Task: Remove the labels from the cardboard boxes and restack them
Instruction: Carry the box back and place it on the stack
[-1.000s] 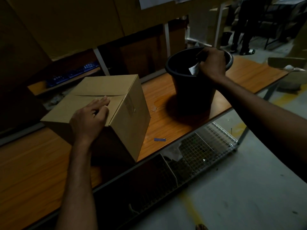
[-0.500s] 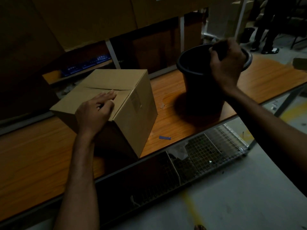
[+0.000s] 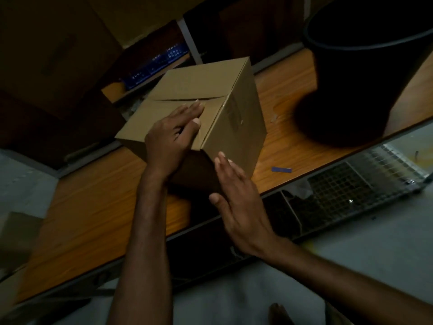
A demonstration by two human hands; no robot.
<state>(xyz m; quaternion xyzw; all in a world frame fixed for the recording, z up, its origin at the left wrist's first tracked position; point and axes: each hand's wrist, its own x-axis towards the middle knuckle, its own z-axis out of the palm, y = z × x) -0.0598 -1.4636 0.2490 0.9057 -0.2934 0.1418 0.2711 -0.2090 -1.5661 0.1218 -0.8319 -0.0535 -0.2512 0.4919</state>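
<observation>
- Box (image 3: 206,90), plain brown cardboard, stands on the wooden counter (image 3: 93,207) with one corner turned toward the viewer; its top flaps are folded shut, with a thin seam running across the top.
- A paler tape patch (image 3: 234,113) shows on the box's right side face, just below the top edge.
- The left hand (image 3: 171,139) lies palm down on the near top flap, with fingers (image 3: 194,109) straight and together, reaching up to the seam, and the thumb lying along the top edge by the near corner; it grips nothing.
- The right hand (image 3: 236,200) is spread flat with straight fingers and the thumb held out, at the box's near corner; its fingertips (image 3: 220,160) sit over the lower part of the right side face, though whether they touch the card I cannot tell.
- A black bucket (image 3: 365,78) stands on the counter to the right of the box, apart from it.
- A small blue scrap (image 3: 281,170) lies on the counter near its front edge, between box and bucket.
- A wire rack (image 3: 351,184) sits below the counter's front edge, above the grey floor (image 3: 328,266).
- A blue crate (image 3: 159,64) sits on a low shelf behind the box, in deep shadow.
</observation>
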